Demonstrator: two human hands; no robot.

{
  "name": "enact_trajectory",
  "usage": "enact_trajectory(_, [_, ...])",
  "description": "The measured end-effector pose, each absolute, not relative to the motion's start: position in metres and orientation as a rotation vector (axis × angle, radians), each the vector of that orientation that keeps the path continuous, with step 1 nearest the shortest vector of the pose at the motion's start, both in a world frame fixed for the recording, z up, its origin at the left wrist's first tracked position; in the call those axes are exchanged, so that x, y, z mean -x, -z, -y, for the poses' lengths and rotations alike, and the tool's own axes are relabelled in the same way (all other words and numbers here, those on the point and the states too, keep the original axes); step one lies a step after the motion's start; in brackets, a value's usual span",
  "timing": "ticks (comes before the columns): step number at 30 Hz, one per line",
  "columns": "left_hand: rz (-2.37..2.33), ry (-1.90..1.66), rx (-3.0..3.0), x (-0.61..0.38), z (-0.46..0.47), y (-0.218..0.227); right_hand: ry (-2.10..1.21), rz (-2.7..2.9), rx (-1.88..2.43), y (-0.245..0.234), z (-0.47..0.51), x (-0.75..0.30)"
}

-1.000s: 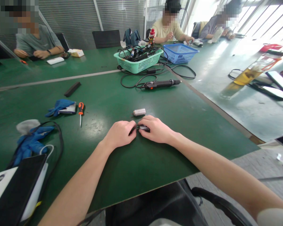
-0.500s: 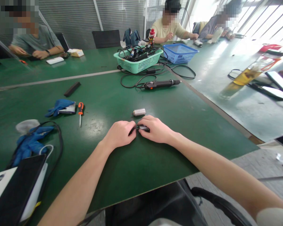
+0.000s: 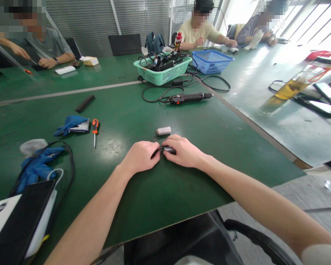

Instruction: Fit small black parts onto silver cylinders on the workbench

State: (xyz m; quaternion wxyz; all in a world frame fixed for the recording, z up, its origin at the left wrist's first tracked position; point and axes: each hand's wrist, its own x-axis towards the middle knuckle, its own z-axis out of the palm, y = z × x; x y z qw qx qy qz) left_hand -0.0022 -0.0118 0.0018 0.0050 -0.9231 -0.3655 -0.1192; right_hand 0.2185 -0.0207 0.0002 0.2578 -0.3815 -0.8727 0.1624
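Two hands (image 3: 140, 157) pinch a small black object (image 3: 168, 149).

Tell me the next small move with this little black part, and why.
I'd probably lift the small black part slightly off the green tabletop. The left hand and right hand pinch it low against the surface, and their fingers hide most of it, so raising it could show it better.

On my feed the left hand (image 3: 140, 157) and right hand (image 3: 182, 151) are bare, as are both long, slim forearms (image 3: 91, 217). At the lower right corner of the frame, the right arm disappears into what looks like a white sleeve (image 3: 321, 255).
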Motion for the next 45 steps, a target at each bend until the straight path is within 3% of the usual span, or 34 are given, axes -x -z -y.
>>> enact_trajectory(36, [1.114,0.368,2.909,0.002,0.011,-0.001,-0.438,2.389,1.009,-0.003,0.021,-0.221])
enact_trajectory(45, [1.192,0.375,2.925,0.0,0.013,-0.005,-0.221,2.661,0.788,-0.016,0.025,-0.239])
